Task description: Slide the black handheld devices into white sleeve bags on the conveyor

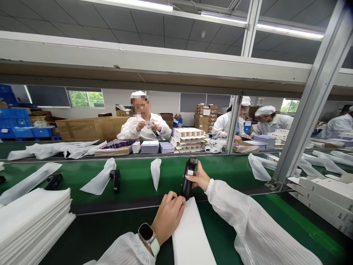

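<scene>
My right hand is closed round a black handheld device with a small white label, held nearly upright over the front edge of the green belt. Its lower end meets the far end of a white packing sleeve, which lies lengthwise in front of me. My left hand, a watch on its wrist, has its fingers curled together at that end of the sleeve, beside the device's foot. The fingertips are partly hidden, and so is the sleeve's opening.
A stack of white sleeves stands at left. On the green belt lie another black device and several loose sleeves. White cartons are piled at right, beside a slanted metal post. Co-workers sit across the belt.
</scene>
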The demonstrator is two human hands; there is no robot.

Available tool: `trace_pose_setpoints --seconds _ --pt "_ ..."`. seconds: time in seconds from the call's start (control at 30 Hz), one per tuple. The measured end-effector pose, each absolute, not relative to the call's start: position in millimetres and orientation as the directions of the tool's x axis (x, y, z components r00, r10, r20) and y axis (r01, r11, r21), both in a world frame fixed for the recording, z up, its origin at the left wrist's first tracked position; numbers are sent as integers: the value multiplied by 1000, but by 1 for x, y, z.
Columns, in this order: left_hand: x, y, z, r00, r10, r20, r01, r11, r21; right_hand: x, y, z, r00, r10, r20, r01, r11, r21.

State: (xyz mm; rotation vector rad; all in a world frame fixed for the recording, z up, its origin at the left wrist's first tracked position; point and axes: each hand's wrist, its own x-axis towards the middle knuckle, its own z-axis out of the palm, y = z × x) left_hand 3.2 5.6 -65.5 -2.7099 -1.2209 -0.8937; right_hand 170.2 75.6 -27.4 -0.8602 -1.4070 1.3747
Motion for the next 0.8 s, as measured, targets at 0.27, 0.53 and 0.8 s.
trace_pose_setpoints --seconds 0.27,0.53,0.8 --pt "7 -3 -53 442 742 505 626 -658 419 162 79 -37 -355 933 51 -34 42 -999" --pt "9 -12 -11 168 851 498 459 -515 724 147 63 -31 -479 858 184 -87 162 -983" --pt "3 -20 24 49 812 582 455 -537 711 153 46 -6 -574 784 238 -295 74 -953"
